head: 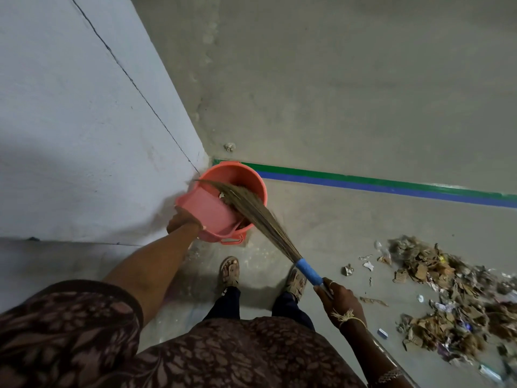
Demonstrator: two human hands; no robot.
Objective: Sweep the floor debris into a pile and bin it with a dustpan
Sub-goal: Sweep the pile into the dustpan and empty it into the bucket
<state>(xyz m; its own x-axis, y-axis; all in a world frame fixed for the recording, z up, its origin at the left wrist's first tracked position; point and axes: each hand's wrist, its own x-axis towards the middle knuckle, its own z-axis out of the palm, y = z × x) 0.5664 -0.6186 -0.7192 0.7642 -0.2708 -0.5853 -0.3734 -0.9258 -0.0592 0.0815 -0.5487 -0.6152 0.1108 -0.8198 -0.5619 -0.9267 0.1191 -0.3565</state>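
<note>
My left hand (pixel 183 219) grips the near edge of a pink dustpan (pixel 208 210), tilted over an orange-pink bin (pixel 251 177) that stands by the wall corner. My right hand (pixel 340 299) holds the blue-wrapped handle of a grass broom (pixel 251 208). Its bristles lie across the dustpan and reach into the bin's mouth. A little debris shows inside the bin under the bristles. On the floor at the right lies a pile of dry leaves, cardboard scraps and wrappers (pixel 447 298).
A white wall (pixel 84 121) fills the left side. A green and blue floor stripe (pixel 391 186) runs right from the bin. A crumpled scrap (pixel 229 147) lies beyond the stripe. My sandalled feet (pixel 230 271) stand just behind the bin on the grey concrete floor.
</note>
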